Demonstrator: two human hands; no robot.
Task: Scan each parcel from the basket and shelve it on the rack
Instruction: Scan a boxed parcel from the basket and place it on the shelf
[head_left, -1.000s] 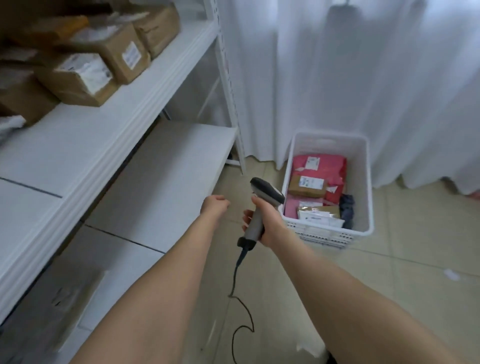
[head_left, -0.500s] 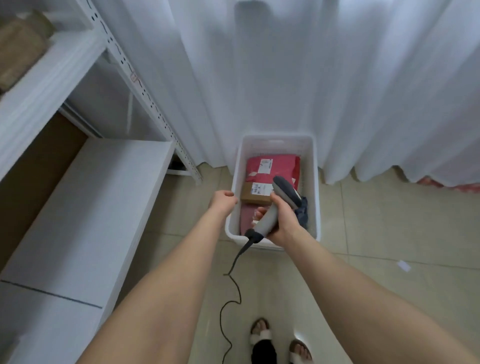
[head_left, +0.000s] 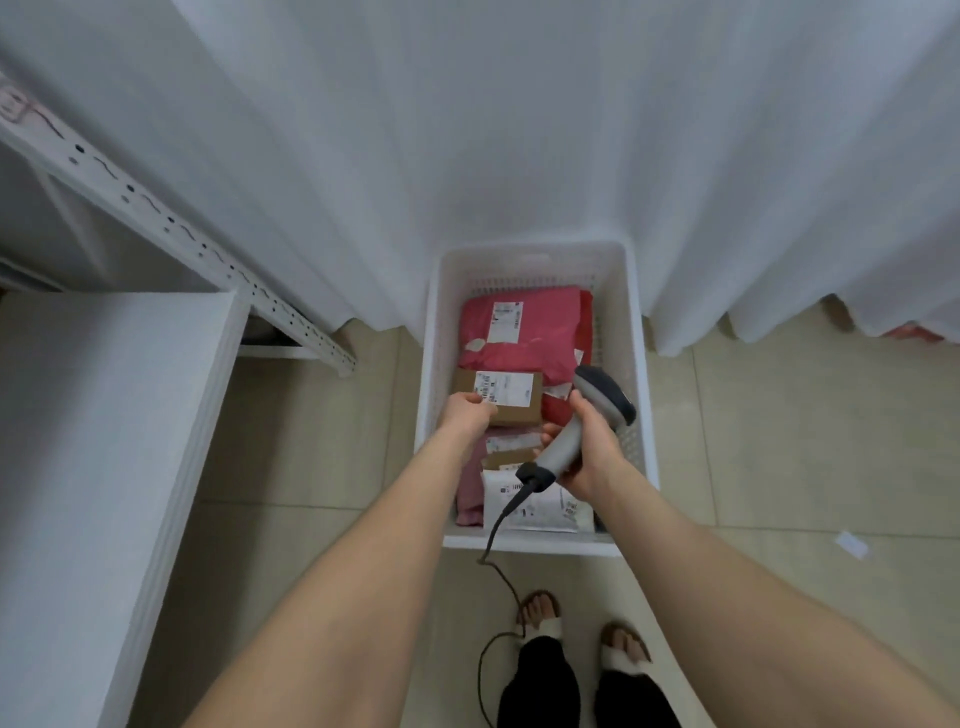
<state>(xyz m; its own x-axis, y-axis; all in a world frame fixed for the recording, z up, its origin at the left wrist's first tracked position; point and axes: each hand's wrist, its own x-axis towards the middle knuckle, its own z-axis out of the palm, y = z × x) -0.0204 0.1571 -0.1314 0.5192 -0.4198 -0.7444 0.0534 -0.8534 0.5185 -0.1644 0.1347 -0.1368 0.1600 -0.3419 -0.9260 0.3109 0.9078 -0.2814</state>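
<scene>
A white plastic basket (head_left: 535, 262) stands on the floor against the curtain. Inside lie a large pink mailer bag (head_left: 545, 327), a small brown cardboard box (head_left: 511, 397) with a white label, and a white mailer (head_left: 540, 512) at the near end. My left hand (head_left: 467, 413) reaches into the basket and its fingers curl on the left near edge of the brown box. My right hand (head_left: 587, 447) grips the handle of a grey barcode scanner (head_left: 582, 421), held over the basket's right side with its head pointing down and away; the black cable hangs to the floor.
The white rack's low shelf (head_left: 104, 415) and slotted upright (head_left: 171, 228) are at the left. A white curtain (head_left: 519, 130) hangs behind the basket. My sandalled feet (head_left: 582, 623) stand on the tiled floor just in front of it, beside the scanner cable (head_left: 493, 597).
I have turned from the rack and stepped up to the basket. My left hand has moved from its rim into it, onto the brown box. The scanner has come over the basket.
</scene>
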